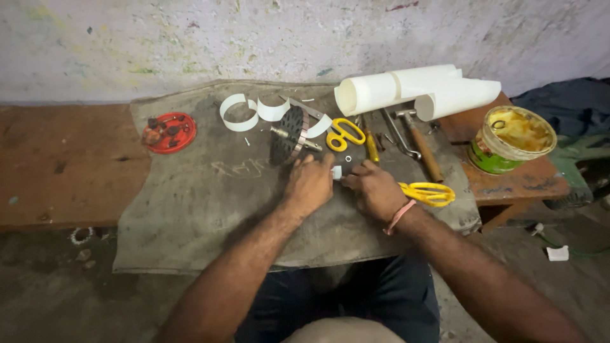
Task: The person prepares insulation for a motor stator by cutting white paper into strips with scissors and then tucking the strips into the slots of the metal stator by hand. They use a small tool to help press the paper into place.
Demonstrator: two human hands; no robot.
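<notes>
Working near the middle of a grey cloth mat (190, 209) spread over a low wooden bench (63, 165), both hands meet on one small white piece (337, 172). Left hand (309, 184) and right hand (375, 189) each pinch it between fingertips, narrow grip, the piece just showing between them. Too small to tell its long axis or which way it points.

Just behind the left hand stands a dark round rotor (287, 134) on its shaft, shaft running roughly left to right along the mat. Curled white strips (244, 114) lie behind it toward the mat's far edge. Yellow-handled scissors (345, 133) sit right of the rotor; a second yellow pair (429, 193) lies just beside the right wrist, near the mat's right edge. A wooden-handled hammer (422, 149) and thin metal tools crowd the far right corner, beneath a roll of white sheet (406, 89).

Red lid (168, 132) with small parts sits at the mat's far left corner, well apart from the hands. Open yellow-green tin (511, 140) stands off the mat at the bench's right end.

Open room: the mat's left half and near edge are bare cloth; the right side is tight with tools.
</notes>
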